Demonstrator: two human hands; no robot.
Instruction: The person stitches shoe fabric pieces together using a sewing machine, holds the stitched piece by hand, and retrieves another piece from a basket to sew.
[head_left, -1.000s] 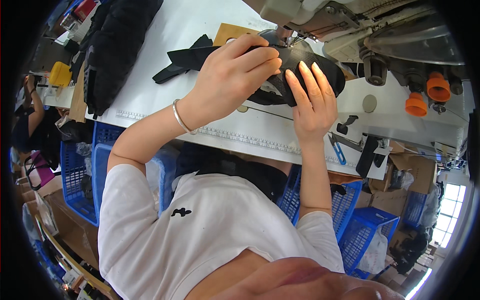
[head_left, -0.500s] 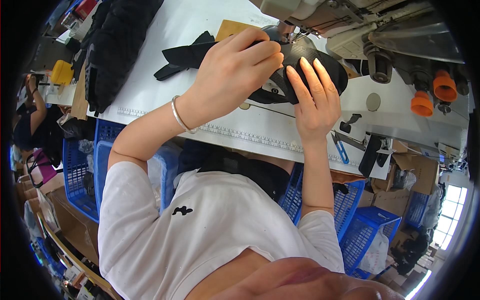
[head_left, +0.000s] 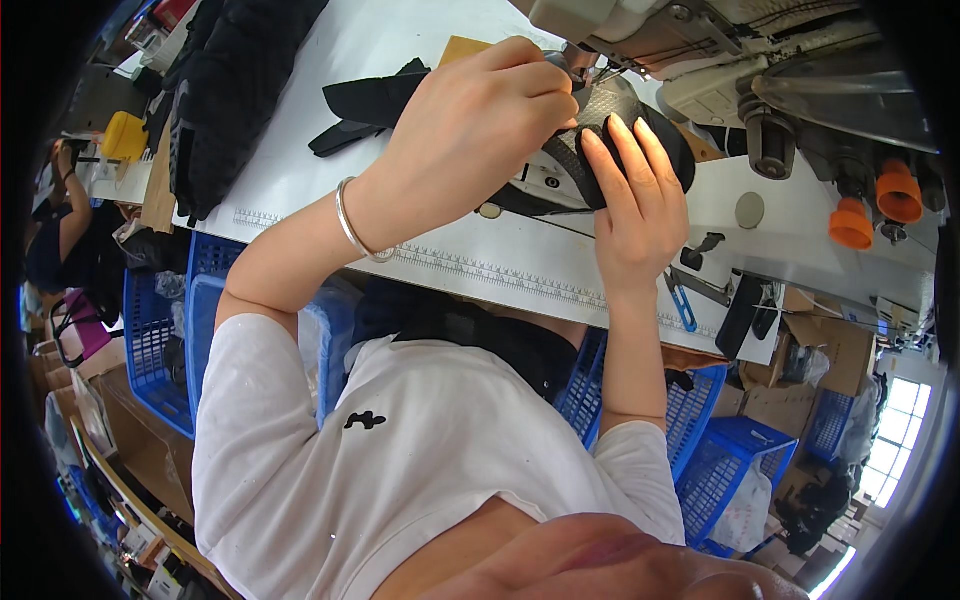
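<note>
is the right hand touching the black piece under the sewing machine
Touching. The head view shows the right hand lying flat on the black fabric piece, fingers spread across its surface with no gap.

– Where is there room on the worktop [head_left: 330,120]?
– A bare white stretch at upper centre, and the ruled front edge between the forearms.
– And what blocks the way?
– The sewing machine [head_left: 720,50] upper right, the black fabric pile [head_left: 230,90] upper left, and the orange cones [head_left: 875,205] at right.
</note>
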